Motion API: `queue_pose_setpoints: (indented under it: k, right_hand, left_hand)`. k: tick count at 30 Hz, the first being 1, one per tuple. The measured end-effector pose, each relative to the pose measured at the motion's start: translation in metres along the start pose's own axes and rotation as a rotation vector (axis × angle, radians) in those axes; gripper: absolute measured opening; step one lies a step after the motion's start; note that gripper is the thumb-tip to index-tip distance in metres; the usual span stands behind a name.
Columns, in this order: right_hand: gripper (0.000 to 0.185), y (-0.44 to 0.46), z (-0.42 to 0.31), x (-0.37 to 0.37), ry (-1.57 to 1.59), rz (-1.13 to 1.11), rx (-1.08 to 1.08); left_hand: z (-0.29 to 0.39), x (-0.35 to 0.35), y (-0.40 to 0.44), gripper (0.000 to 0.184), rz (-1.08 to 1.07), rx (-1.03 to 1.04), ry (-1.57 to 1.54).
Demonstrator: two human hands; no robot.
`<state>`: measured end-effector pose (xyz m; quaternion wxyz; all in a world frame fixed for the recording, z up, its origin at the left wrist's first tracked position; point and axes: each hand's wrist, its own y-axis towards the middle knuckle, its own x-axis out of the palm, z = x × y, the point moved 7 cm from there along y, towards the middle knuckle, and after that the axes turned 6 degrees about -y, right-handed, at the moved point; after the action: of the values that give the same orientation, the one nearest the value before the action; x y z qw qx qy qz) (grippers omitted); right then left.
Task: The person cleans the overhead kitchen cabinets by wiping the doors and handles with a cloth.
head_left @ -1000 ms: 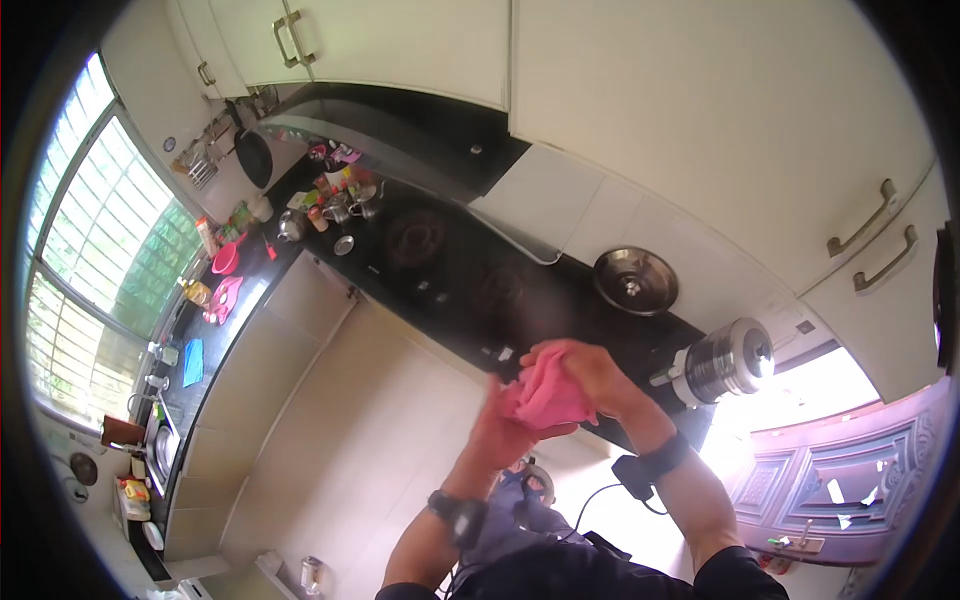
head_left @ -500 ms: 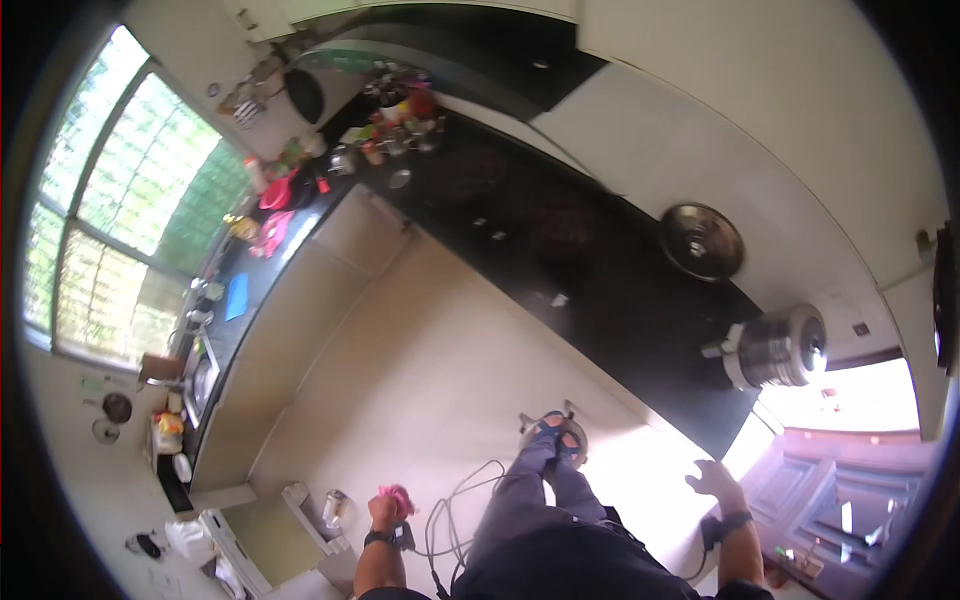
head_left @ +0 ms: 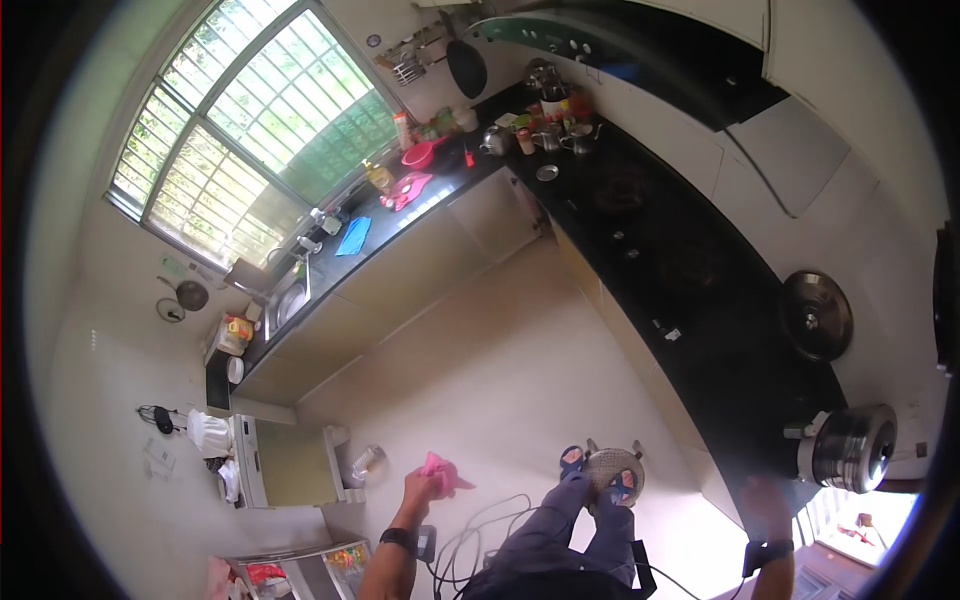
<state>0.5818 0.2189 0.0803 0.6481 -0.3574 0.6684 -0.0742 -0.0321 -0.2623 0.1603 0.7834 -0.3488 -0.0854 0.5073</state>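
Note:
My left hand [head_left: 420,490] is closed around a bunched pink cloth [head_left: 442,474], held out over the floor. My right hand [head_left: 766,508] is over or against the near end of the black counter [head_left: 700,380], beside a steel pressure cooker [head_left: 852,448]. Motion smears its fingers, so their pose is unclear. Below me stands a round woven-top stool [head_left: 606,466]. My right foot, in a blue slipper [head_left: 622,488], is on it. The other slipper [head_left: 571,460] is at the stool's left edge; whether it rests on the stool cannot be made out.
Looped cables [head_left: 480,535] lie on the floor left of my legs, near a clear jar [head_left: 368,462]. A large round metal lid [head_left: 818,315] leans against the right wall. Steel pots [head_left: 548,138] crowd the far corner. A sink [head_left: 290,302] is under the window.
My view has swung, showing more of the left counter. My right hand has moved from beside the counter to its near end. My left foot has shifted left from beside the other foot.

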Motion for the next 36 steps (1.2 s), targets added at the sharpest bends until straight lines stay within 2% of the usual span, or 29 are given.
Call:
queue_pose_setpoints:
  k: [3, 7, 10, 11, 12, 13, 14, 15, 16, 17, 19, 20, 21, 23, 24, 25, 26, 27, 28, 29, 30, 31, 32, 34, 36]
  right_hand:
    - [0.045, 0.004, -0.037, -0.051, 0.104, 0.009, 0.058]
    - [0.035, 0.041, -0.013, -0.044, 0.049, 0.269, -0.046]
    - [0.029, 0.069, -0.013, -0.065, -0.154, 0.233, -0.132]
    - [0.029, 0.080, -0.007, -0.072, -0.323, 0.325, -0.189]
    - [0.028, 0.096, -0.013, -0.103, -0.353, 0.485, -0.278]
    - [0.030, 0.107, -0.018, -0.138, -0.381, 0.643, -0.360]
    - [0.044, 0.099, -0.044, -0.163, -0.382, 0.478, -0.097]
    - [0.043, 0.085, -0.071, -0.177, -0.394, 0.638, -0.180]
    - [0.041, 0.056, -0.103, -0.172, -0.281, 0.604, -0.054]
    - [0.035, 0.050, -0.114, -0.151, -0.471, 0.895, -0.296]
    - [0.034, 0.003, -0.165, -0.064, -0.103, 0.995, -0.245]
    - [0.033, -0.001, -0.190, -0.016, 0.004, 0.954, -0.302]
    - [0.033, 0.009, -0.204, 0.043, 0.067, 0.815, -0.359]
    - [0.032, 0.026, -0.224, 0.139, 0.147, 0.548, -0.425]
    - [0.032, 0.033, -0.245, 0.167, 0.161, 0.474, -0.465]
    - [0.037, 0.015, -0.308, 0.168, 0.032, 0.326, -0.303]
    - [0.037, 0.010, -0.349, 0.175, 0.027, 0.381, -0.470]
    - [0.036, 0.011, -0.389, 0.185, 0.035, 0.440, -0.625]
    - [0.035, 0.001, -0.439, 0.184, -0.027, 0.484, -0.769]
    - [0.034, -0.017, -0.495, 0.186, -0.087, 0.522, -0.908]
    - [0.033, -0.038, -0.551, 0.181, -0.062, 0.451, -0.950]
    - [0.031, -0.058, -0.599, 0.178, -0.039, 0.380, -0.994]
    - [0.031, -0.072, -0.627, 0.179, 0.013, 0.360, -1.013]
    - [0.030, -0.097, -0.688, 0.178, 0.114, 0.313, -1.063]
    - [0.024, -0.083, -0.702, 0.192, 0.196, 0.298, -1.001]
  left_hand:
    - [0.042, 0.042, 0.001, 0.020, -0.142, 0.068, 0.149]
    - [0.073, 0.110, 0.000, 0.022, -0.299, 0.132, 0.214]
    - [0.074, 0.147, 0.023, 0.022, -0.474, 0.243, 0.261]
    - [0.071, 0.156, 0.035, 0.024, -0.529, 0.290, 0.280]
    - [0.094, 0.169, 0.027, 0.022, -0.558, 0.373, 0.507]
    - [0.104, 0.180, 0.025, 0.022, -0.690, 0.307, 0.571]
    - [0.111, 0.187, 0.027, 0.022, -0.721, 0.379, 0.705]
    - [0.110, 0.192, 0.032, 0.022, -0.747, 0.459, 0.827]
    - [0.091, 0.185, 0.043, 0.022, -0.767, 0.540, 0.940]
    - [0.054, 0.166, 0.064, 0.022, -0.789, 0.599, 0.812]
    - [-0.053, 0.108, 0.121, 0.022, -0.824, 0.690, 0.534]
    - [-0.126, 0.066, 0.158, 0.026, -0.822, 0.560, 0.292]
    - [-0.192, 0.018, 0.175, 0.030, -0.639, 0.336, 0.197]
    - [-0.280, -0.073, 0.152, 0.027, -0.362, 0.147, -0.563]
    - [-0.365, -0.142, 0.187, 0.025, -0.517, 0.057, -1.158]
    - [-0.464, -0.228, 0.210, 0.023, -0.103, -0.072, -1.373]
    - [-0.550, -0.310, 0.221, 0.024, -0.054, -0.050, -1.297]
    - [-0.570, -0.360, 0.200, 0.021, 0.080, 0.144, -1.309]
    - [-0.617, -0.421, 0.200, 0.015, 0.054, 0.243, -1.324]
    - [-0.627, -0.464, 0.194, 0.067, -0.677, 0.416, -1.439]
    - [-0.614, -0.482, 0.174, 0.044, -0.277, 0.324, -1.558]
    - [-0.580, -0.490, 0.131, 0.023, 0.224, 0.202, -1.566]
    - [-0.542, -0.493, 0.075, 0.014, 0.629, 0.054, -1.471]
    - [-0.536, -0.536, 0.089, 0.018, 0.410, 0.324, -1.440]
    - [-0.530, -0.556, 0.103, 0.022, 0.190, 0.543, -1.449]
